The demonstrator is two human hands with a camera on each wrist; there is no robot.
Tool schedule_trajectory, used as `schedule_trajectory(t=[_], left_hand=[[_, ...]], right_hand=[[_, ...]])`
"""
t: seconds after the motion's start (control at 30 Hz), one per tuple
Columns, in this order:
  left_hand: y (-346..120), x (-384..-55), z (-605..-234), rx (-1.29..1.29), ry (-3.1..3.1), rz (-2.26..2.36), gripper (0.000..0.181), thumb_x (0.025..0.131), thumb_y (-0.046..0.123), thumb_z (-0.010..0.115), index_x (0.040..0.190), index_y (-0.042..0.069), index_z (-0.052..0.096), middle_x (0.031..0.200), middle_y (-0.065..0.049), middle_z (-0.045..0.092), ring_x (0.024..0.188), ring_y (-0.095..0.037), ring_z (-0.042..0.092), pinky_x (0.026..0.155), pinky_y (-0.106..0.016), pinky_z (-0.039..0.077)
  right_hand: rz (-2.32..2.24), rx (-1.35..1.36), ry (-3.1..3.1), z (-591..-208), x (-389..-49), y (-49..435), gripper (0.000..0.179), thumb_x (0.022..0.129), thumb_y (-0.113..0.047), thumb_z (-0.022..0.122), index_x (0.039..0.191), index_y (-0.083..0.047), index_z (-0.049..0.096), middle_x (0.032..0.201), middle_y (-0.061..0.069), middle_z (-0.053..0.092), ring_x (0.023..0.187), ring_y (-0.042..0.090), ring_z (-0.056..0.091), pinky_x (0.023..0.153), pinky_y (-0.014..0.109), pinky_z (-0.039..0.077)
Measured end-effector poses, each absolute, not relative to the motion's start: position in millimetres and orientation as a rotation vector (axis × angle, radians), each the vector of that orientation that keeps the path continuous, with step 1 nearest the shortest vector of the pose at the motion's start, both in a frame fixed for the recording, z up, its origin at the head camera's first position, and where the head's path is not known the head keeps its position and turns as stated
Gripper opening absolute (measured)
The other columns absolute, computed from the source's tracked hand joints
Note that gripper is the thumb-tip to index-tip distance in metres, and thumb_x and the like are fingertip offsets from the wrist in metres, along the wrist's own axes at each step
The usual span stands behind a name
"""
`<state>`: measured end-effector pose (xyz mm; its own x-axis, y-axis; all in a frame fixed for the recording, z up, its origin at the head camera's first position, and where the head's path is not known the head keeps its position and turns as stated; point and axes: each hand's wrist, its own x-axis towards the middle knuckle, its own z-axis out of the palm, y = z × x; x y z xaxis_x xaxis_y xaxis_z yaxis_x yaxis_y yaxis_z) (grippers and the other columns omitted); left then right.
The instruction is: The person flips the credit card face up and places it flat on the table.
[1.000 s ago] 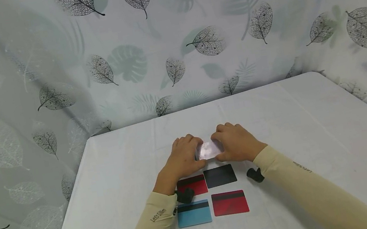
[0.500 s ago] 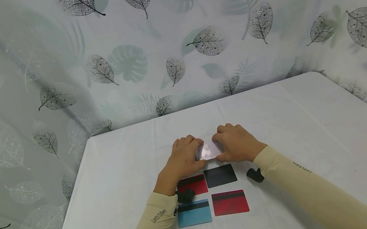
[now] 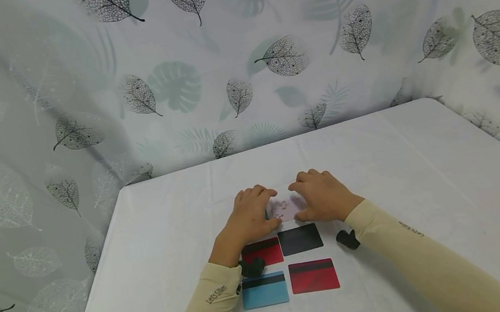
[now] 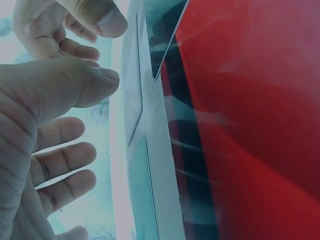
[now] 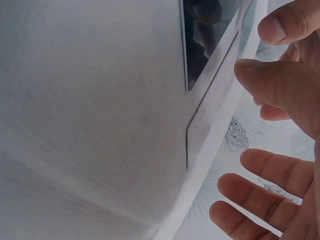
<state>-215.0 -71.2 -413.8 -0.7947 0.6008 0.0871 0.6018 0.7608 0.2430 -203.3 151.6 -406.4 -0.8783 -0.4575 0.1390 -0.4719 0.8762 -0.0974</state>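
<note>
A pale pink card (image 3: 285, 209) with small flower prints lies flat on the table between the two hands. My left hand (image 3: 253, 214) is at its left side, thumb and fingers spread apart and holding nothing. On the other side, my right hand (image 3: 320, 195) hovers with its fingers loosely bent and nothing between them. Both wrist views show the thumbs off the pink card's edge. A teal card (image 4: 142, 195) lies beside the pink one, mostly hidden under the left hand in the head view. Just in front is a black card (image 3: 300, 239).
A red card (image 3: 266, 252) with a dark stripe lies left of the black card, partly covered by the left wrist's camera. Nearer stand a blue card (image 3: 264, 290) and another red card (image 3: 314, 276), side by side. Leaf-patterned cloth (image 3: 234, 59) hangs behind the white table (image 3: 379, 156).
The pink card, earlier held shiny and slightly raised between both hands, has come down flat on the table. The fingers of both hands have let go of it; the hands have barely moved.
</note>
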Motion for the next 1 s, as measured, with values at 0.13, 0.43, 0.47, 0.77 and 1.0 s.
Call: schedule_trajectory(t=[0.13, 0.43, 0.47, 0.77, 1.0], left_hand=[[-73, -214, -413, -0.999, -2.963, -0.416, 0.058, 0.092, 0.035, 0.078, 0.142, 0.013, 0.058, 0.138, -0.009, 0.058, 0.131, -0.031, 0.052, 0.118, -0.057, 0.033], [-79, -210, -408, -0.968, -3.007, -0.431, 0.059, 0.091, 0.035, 0.079, 0.142, 0.014, 0.058, 0.141, -0.009, 0.058, 0.132, -0.030, 0.051, 0.117, -0.056, 0.034], [-80, -209, -407, -0.962, -3.016, -0.436, 0.060, 0.090, 0.035, 0.080, 0.142, 0.014, 0.058, 0.140, -0.009, 0.058, 0.132, -0.030, 0.051, 0.117, -0.056, 0.034], [-93, -198, -393, -0.938, -3.189, -0.456, 0.049, 0.086, 0.031, 0.083, 0.128, 0.014, 0.067, 0.127, -0.009, 0.061, 0.118, -0.028, 0.054, 0.105, -0.053, 0.045], [-99, -185, -389, -0.802, -3.420, -0.454, 0.049, 0.078, 0.034, 0.092, 0.118, 0.018, 0.068, 0.116, 0.000, 0.061, 0.109, -0.021, 0.052, 0.096, -0.045, 0.051]], right_hand=[[0.211, 0.733, -2.939, -407, -202, 150, 0.063, 0.081, -0.045, 0.086, 0.130, -0.009, 0.071, 0.120, 0.011, 0.069, 0.109, 0.032, 0.064, 0.091, 0.055, 0.055], [0.233, 0.731, -2.938, -406, -200, 148, 0.062, 0.080, -0.044, 0.087, 0.129, -0.009, 0.071, 0.120, 0.011, 0.068, 0.107, 0.032, 0.063, 0.090, 0.055, 0.056], [0.236, 0.731, -2.940, -406, -200, 148, 0.062, 0.080, -0.045, 0.087, 0.129, -0.009, 0.071, 0.120, 0.011, 0.068, 0.107, 0.032, 0.063, 0.091, 0.055, 0.056], [0.266, 0.713, -2.987, -406, -200, 144, 0.062, 0.081, -0.046, 0.086, 0.129, -0.010, 0.071, 0.123, 0.012, 0.068, 0.107, 0.031, 0.063, 0.093, 0.054, 0.055], [0.273, 0.687, -3.042, -407, -198, 140, 0.063, 0.082, -0.049, 0.084, 0.131, -0.012, 0.070, 0.126, 0.013, 0.066, 0.111, 0.032, 0.062, 0.097, 0.055, 0.053]])
